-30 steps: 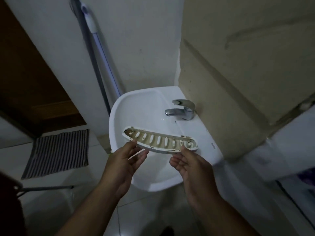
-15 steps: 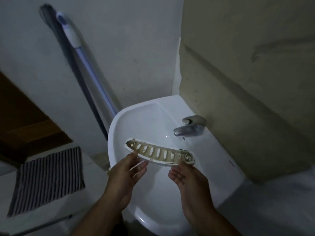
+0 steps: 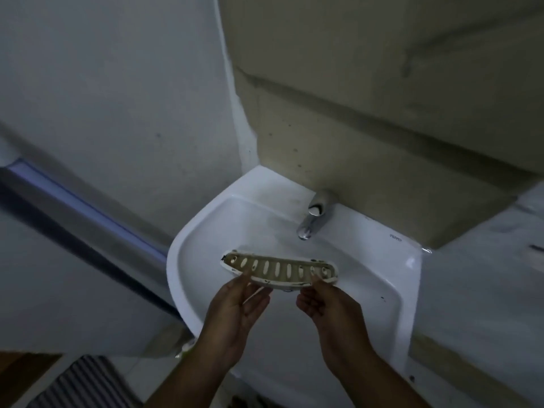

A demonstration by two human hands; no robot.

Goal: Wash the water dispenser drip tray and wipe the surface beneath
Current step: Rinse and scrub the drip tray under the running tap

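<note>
The drip tray (image 3: 278, 270) is a long curved white plastic grille with several oval slots and brownish stains. I hold it level over the white sink basin (image 3: 188, 260), palms up. My left hand (image 3: 238, 313) pinches its left part from below. My right hand (image 3: 329, 307) holds its right part with the fingertips. A chrome tap (image 3: 310, 219) stands behind the tray at the basin's back edge; no water runs from it.
A mop handle (image 3: 88, 219) leans on the grey wall to the left of the sink. A beige tiled wall (image 3: 382, 128) rises behind the tap. A striped floor mat (image 3: 82, 387) lies at the lower left.
The view has moved closer and swung left, so the sink now sits under both hands. The tray stays held by both hands and is further over the basin.
</note>
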